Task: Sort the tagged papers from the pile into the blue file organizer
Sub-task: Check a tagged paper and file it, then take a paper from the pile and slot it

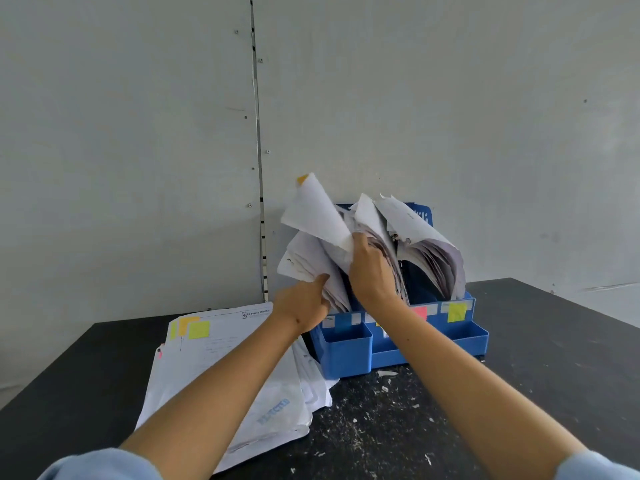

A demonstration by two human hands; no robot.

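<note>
Both hands, left hand (304, 308) and right hand (372, 271), clutching papers (311, 216) in blue file organizer (346, 348); pile (221, 368) alongside.

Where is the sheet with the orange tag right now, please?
In the head view, the orange-tagged sheet is held up by the right hand over the blue file organizer's left slot.

Top white printed sheet (221, 362) of the pile on the black counter: header reads "RS Sentra Medika" (last word blurry); lower down, pale blue stamp "REJECTED". White lettering on the blue plastic file organizer (346, 348) back wall, illegible.
</note>
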